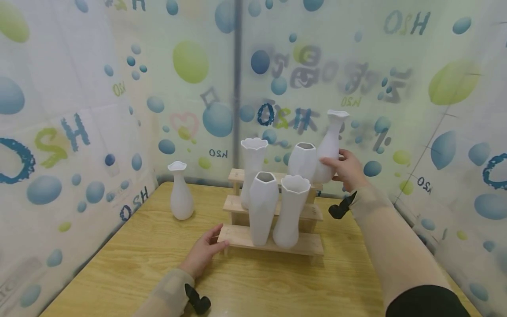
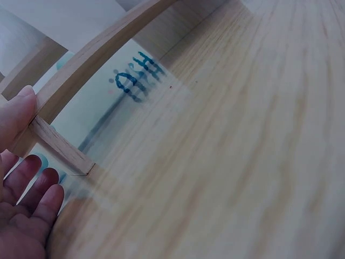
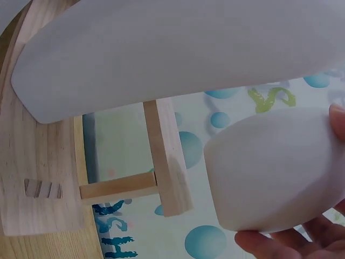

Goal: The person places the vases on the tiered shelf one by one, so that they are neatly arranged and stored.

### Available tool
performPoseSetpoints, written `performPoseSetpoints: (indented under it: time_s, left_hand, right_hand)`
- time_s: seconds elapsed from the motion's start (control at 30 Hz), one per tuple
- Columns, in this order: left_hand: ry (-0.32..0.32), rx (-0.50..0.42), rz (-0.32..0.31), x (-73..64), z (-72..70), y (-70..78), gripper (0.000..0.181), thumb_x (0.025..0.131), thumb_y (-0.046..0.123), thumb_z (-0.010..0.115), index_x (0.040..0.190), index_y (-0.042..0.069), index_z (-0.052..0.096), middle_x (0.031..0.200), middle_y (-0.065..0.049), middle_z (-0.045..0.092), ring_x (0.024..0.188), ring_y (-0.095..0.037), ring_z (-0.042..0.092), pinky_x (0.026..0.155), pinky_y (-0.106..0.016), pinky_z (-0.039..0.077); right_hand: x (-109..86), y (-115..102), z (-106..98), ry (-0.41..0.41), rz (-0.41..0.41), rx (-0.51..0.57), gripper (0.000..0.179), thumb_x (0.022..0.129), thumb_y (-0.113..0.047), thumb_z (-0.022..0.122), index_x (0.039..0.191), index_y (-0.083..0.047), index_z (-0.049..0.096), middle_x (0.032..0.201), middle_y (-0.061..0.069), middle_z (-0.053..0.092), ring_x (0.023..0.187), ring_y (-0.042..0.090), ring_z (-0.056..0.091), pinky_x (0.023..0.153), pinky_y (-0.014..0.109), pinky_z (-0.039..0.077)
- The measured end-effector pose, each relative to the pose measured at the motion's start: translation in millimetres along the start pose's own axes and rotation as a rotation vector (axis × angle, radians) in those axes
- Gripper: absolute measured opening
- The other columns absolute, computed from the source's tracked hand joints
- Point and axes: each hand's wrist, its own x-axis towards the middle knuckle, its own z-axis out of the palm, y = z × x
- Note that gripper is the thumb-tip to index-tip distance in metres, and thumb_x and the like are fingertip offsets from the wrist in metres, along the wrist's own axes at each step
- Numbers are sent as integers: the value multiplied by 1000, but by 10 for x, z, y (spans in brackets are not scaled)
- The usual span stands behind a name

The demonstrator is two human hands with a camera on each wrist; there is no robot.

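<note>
My right hand (image 1: pixel 350 169) grips the lower body of a white vase (image 1: pixel 332 140) with a narrow neck and flared wavy rim, at the stand's upper right. In the right wrist view that vase's base (image 3: pixel 226 189) appears apart from the top board. My left hand (image 1: pixel 203 252) holds the left end of the three-step wooden stand's (image 1: pixel 237 235) bottom board, thumb at its front edge. Two white vases stand on this board: a faceted one (image 1: pixel 262 209) and a scalloped-rim one (image 1: pixel 291 211). Behind them are another scalloped vase (image 1: pixel 253 165) and a faceted vase (image 1: pixel 302 160).
A slim-necked white vase (image 1: pixel 181 196) stands alone on the wood-grain table (image 1: pixel 158 264), left of the stand. Curtains (image 1: pixel 190 101) printed with blue and green drops enclose the table's back and sides.
</note>
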Motion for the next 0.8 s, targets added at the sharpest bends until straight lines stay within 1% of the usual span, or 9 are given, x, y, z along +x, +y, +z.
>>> performPoseSetpoints:
  time_s: [0.13,0.37,0.63,0.8]
  left_hand:
    - [2,19,-9,-3,-6,-1,73,85,26,74,147,11,39,140,-17,46,121,-31,46,102,-49,37]
    - [10,6,-9,-13,7,25,71,85,23,75,146,10,40,138,-16,48,119,-30,47,100,-49,39]
    - [15,8,-3,-20,17,31,70,86,22,74,146,10,40,138,-16,48,119,-30,47,100,-49,39]
    - [19,3,-3,-17,16,26,70,86,21,74,146,10,40,138,-16,48,120,-30,47,100,-50,39]
  right_hand:
    - [34,7,55,-16,3,10,87,88,-37,70,152,-5,20,150,21,30,132,42,35,98,61,38]
    - [68,36,150,-32,5,2,82,91,-35,66,151,-5,20,149,22,31,130,43,37,98,60,39]
    - [120,57,211,-24,9,22,74,94,-27,61,151,-4,21,147,24,33,129,43,39,98,59,40]
    - [157,78,256,-24,20,26,72,95,-28,60,151,-6,21,147,22,34,128,42,39,98,59,40]
